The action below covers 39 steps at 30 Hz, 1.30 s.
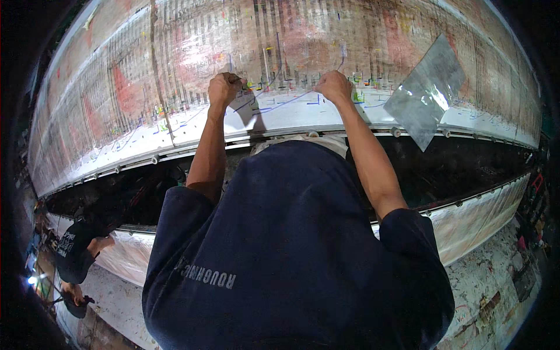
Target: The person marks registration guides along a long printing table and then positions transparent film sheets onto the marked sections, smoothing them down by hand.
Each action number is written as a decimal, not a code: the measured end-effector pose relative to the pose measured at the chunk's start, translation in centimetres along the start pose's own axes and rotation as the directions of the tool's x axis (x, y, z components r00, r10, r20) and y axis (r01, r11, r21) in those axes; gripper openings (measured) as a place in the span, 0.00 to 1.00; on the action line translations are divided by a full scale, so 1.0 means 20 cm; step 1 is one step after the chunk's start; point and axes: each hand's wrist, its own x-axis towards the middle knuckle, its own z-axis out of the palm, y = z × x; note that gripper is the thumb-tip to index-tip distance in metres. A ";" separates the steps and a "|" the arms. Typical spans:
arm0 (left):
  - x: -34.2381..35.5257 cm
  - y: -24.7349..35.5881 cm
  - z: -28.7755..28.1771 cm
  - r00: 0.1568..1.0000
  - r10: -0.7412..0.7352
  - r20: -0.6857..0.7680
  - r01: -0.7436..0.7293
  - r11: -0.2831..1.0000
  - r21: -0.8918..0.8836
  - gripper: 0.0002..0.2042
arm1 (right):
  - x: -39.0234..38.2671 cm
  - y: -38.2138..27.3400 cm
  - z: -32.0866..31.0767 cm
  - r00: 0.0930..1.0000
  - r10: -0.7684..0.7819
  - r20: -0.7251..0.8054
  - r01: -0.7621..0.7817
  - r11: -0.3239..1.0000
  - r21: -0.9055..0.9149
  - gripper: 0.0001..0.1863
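My left hand [224,88] is closed, its fingers curled together above the near white strip of a long, stained work table [192,44]. To its right, my right hand [335,87] is also closed, fingertips turned down toward the same strip. Whatever either hand pinches is too thin or too hidden to make out. Blue lines and small coloured corner marks cover the surface between and around the hands. A dark grey patch below my left hand looks like a shadow. Right of my right hand lies a shiny, translucent grey sheet [421,96], one corner overhanging the table's near edge.
A metal rail with round knobs [396,133] runs along the near edge. Behind me stands a second long table [475,224]. Another person in a dark shirt [74,248] bends beside it at the lower left. The floor [466,303] is stained and littered.
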 end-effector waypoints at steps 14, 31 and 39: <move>0.01 -0.03 0.03 1.000 0.019 -0.017 -0.019 1.000 -0.003 0.14 | 0.02 0.02 0.02 0.997 -0.073 0.028 0.073 0.997 -0.020 0.12; -0.03 -0.04 0.07 0.999 0.010 -0.034 -0.008 0.997 0.073 0.12 | -0.01 0.00 0.00 0.995 -0.097 -0.013 0.096 0.995 -0.041 0.11; -0.05 0.09 0.15 0.960 0.022 -0.279 0.032 0.982 0.186 0.21 | -0.05 -0.01 -0.03 0.999 -0.039 -0.020 0.038 0.999 -0.015 0.20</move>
